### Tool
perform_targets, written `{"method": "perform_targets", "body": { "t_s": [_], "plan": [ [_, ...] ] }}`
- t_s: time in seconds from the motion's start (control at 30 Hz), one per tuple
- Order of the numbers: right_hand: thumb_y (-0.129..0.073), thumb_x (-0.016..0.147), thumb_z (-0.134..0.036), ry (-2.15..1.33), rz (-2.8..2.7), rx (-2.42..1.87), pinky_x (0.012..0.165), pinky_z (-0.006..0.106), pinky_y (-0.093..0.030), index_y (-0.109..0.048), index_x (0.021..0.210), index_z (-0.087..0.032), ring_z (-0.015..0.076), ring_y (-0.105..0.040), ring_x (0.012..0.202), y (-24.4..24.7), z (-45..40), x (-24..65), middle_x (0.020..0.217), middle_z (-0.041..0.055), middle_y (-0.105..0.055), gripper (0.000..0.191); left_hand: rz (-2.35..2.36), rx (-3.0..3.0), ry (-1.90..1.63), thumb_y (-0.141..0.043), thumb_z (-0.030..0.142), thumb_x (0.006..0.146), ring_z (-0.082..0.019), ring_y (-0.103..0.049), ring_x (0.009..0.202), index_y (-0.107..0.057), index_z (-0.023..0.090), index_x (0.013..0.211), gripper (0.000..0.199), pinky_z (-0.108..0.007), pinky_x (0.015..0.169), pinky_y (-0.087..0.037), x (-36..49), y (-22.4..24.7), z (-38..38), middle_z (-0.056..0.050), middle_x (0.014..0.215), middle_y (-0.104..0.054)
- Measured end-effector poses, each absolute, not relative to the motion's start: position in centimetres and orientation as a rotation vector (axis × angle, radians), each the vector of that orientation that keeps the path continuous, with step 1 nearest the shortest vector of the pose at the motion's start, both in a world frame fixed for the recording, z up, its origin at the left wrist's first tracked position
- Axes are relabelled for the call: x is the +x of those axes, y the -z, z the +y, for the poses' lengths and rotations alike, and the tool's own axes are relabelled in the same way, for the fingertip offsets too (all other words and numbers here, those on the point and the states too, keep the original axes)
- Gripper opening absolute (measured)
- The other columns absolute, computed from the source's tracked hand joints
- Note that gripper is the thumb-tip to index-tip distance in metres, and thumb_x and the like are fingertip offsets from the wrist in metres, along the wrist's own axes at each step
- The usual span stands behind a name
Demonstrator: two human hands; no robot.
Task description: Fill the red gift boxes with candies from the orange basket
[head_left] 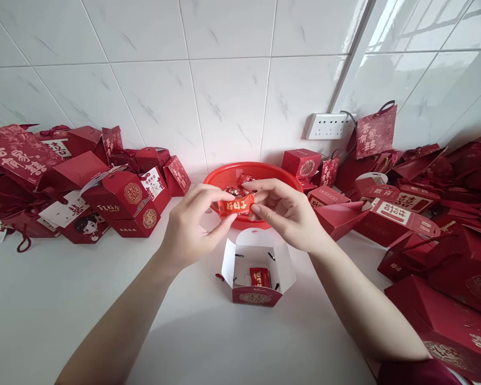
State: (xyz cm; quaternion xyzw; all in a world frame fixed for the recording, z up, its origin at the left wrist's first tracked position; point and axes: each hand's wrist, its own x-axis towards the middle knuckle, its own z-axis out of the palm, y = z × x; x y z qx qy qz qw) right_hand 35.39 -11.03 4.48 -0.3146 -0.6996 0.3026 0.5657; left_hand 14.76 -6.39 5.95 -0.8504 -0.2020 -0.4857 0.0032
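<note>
Between both hands is a small red wrapped candy [235, 205] with gold characters. My left hand [194, 222] pinches its left end with thumb and fingers, and my right hand [286, 211] pinches its right end. Below the hands stands an open red gift box [257, 297] with a white inside and its flaps spread. One red wrapped piece [260, 277] lies in it. Behind the hands, a red plastic basket [220, 174] holds several wrapped candies, partly hidden by my fingers.
Piled red gift boxes [133, 199] stand on the left, and more boxes [396, 216] crowd the right side of the white table [200, 342]. A white power strip [329, 126] is on the tiled wall behind.
</note>
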Motion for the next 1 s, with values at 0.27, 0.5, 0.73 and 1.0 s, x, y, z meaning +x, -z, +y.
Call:
{"method": "perform_targets", "body": {
  "t_s": [0.27,0.5,0.73,1.0],
  "plan": [
    [-0.062,0.094,-0.026,-0.897,-1.645,-0.805,0.074,0.031,-0.054,-0.059,0.117,-0.020,0.0152,-0.061,0.082,-4.6,-11.2,35.5,0.093,0.0044,-0.065,0.024,-0.550,-2.456,1.231,-0.072,0.026,0.083,-0.020,-0.064,0.084,-0.071,0.025,0.091,0.008,-0.035,0.078,-0.051,14.7,-5.5,-5.7,-0.004,0.096,-0.070],
    [-0.060,0.094,-0.026,-0.958,-1.658,-0.842,0.070,0.029,-0.055,-0.059,0.113,-0.020,0.0146,-0.061,0.082,-4.3,-10.7,35.4,0.096,0.0044,-0.064,0.020,-0.519,-2.504,1.157,-0.066,0.021,0.085,-0.017,-0.062,0.077,-0.071,0.023,0.086,0.006,-0.033,0.073,-0.050,14.7,-5.5,-5.7,-0.004,0.087,-0.069],
    [-0.061,0.095,-0.030,-0.607,-1.729,-0.906,0.083,0.034,-0.055,-0.061,0.115,-0.021,0.0206,-0.062,0.105,-5.1,-11.6,35.5,0.117,0.0084,-0.064,0.022,-0.952,-3.077,1.746,-0.068,0.025,0.087,-0.013,-0.066,0.078,-0.064,0.018,0.096,0.011,-0.023,0.066,-0.057,15.4,-5.5,-6.7,-0.003,0.089,-0.066],
    [-0.066,0.091,-0.023,-0.186,-1.896,-0.841,0.089,0.038,-0.055,-0.061,0.115,-0.022,0.0216,-0.064,0.104,-4.8,-11.5,35.0,0.113,0.0069,-0.068,0.025,-1.114,-3.751,1.967,-0.068,0.020,0.088,-0.015,-0.069,0.093,-0.060,0.023,0.111,0.025,-0.030,0.088,-0.060,15.1,-5.6,-6.7,-0.002,0.101,-0.069]
  ]
}}
